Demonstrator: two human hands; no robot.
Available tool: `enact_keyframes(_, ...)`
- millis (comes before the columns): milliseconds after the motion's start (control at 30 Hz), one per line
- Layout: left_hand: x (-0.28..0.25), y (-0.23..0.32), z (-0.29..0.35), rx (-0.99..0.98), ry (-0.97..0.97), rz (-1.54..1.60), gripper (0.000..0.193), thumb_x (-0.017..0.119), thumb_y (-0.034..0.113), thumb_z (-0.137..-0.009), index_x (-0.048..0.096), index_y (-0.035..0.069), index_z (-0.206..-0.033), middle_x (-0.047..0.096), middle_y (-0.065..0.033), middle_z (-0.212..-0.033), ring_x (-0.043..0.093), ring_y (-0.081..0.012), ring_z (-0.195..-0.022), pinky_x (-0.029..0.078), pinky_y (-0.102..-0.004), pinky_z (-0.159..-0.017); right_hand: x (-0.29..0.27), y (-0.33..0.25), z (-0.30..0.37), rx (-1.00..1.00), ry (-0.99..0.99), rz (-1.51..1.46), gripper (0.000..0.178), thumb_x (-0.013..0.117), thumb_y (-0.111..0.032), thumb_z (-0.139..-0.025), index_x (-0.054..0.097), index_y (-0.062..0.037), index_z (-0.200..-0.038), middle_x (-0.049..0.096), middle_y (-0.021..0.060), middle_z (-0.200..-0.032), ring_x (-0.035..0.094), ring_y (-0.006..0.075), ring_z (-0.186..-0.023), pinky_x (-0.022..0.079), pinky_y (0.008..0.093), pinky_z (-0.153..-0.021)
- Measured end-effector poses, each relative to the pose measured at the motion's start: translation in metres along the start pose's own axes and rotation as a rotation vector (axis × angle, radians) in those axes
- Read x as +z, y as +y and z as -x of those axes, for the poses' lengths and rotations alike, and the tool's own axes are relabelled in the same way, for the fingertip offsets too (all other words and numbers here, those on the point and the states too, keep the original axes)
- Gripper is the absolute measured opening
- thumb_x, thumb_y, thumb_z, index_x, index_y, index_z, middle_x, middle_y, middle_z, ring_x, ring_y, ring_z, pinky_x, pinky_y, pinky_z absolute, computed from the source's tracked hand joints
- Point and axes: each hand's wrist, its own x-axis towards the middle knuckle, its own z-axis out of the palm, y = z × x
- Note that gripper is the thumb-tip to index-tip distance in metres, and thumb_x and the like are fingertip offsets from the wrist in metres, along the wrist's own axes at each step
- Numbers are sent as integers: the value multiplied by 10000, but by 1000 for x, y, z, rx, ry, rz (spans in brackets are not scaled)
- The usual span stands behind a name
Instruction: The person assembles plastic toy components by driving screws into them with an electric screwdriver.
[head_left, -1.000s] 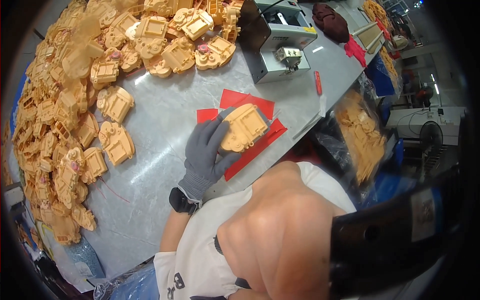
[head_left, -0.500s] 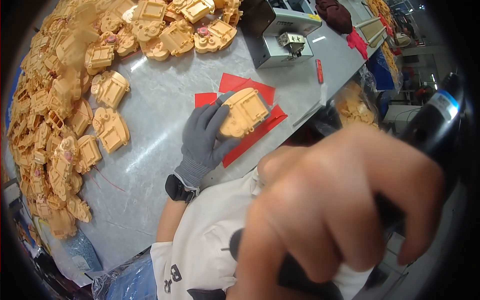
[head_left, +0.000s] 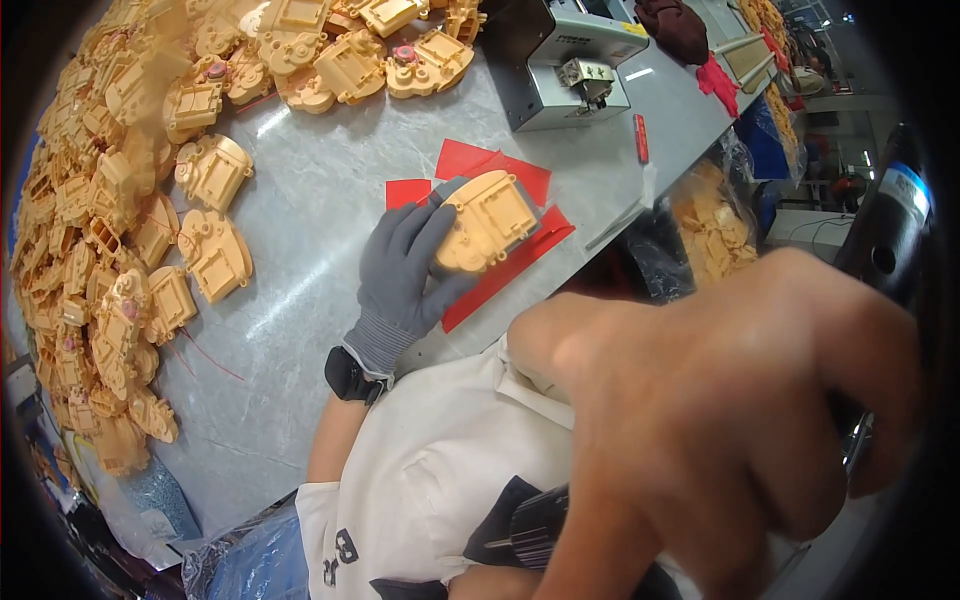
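My left hand [head_left: 402, 262], in a grey glove, grips a pale orange plastic housing [head_left: 490, 222] with a rectangular recess facing up. It holds the piece over red sheets [head_left: 498, 170] on the table. Close to the camera, my bare right hand [head_left: 715, 400] has its fingers wrapped round a black electric screwdriver [head_left: 893, 215]. The tool's dark ribbed front end [head_left: 537, 527], with a thin metal bit, shows below the hand and points left. The hand hides the tool's middle. Bit and housing are apart.
A big heap of similar housings [head_left: 95, 255] covers the table's left and far side, with several loose ones at its edge. A grey-black machine [head_left: 570, 85] stands at the back. Near it lie a small red tool [head_left: 640, 138] and dark cloth [head_left: 672, 30]. A bag of parts [head_left: 715, 225] sits beyond the table's right edge.
My right hand has moved right with the screwdriver, and more of its front end shows. My left hand still holds the housing in nearly the same place.
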Motion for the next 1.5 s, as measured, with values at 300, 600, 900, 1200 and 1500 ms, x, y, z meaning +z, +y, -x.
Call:
enact_keyframes(300,-1,2,-4,-7,-41,4,623,692,379,-748,509,19,-1223,542,-160,-1131,514,-346,-975,452,-427,-834,-12,-1,-6,-26,2,-65,62,515,-61,-859,555,-38,-817,445,96,-554,416,184,-395,348,322,-391)
enact_keyframes(600,7,-7,2,35,-24,-63,622,683,373,-759,495,7,-1226,544,-184,-1163,531,-364,-946,455,-431,-810,-14,3,-9,-51,-5,-88,55,509,-57,-858,549,-35,-827,442,98,-554,423,189,-397,367,330,-398)
enact_keyframes(900,-1,3,-7,43,-20,6,630,693,360,-751,488,-6,-1221,550,-175,-1089,530,-361,-943,455,-433,-807,-10,-2,-3,-65,-2,-146,50,503,-52,-856,544,-32,-837,439,99,-553,431,194,-400,386,337,-406)
enact_keyframes(1200,-14,8,-2,-25,18,81,626,696,357,-751,489,0,-1222,549,-187,-1099,534,-371,-935,454,-432,-803,38,-54,32,-74,-19,-207,46,497,-47,-855,539,-29,-847,436,101,-553,438,198,-403,404,345,-413)
enact_keyframes(1500,-1,2,-3,12,-29,-24,620,678,391,-767,495,-8,-1206,550,-200,-1093,535,-376,-916,454,-434,-794,-8,-38,-2,-110,-2,-214,46,492,-43,-853,534,-25,-857,432,103,-552,445,203,-405,423,353,-420)
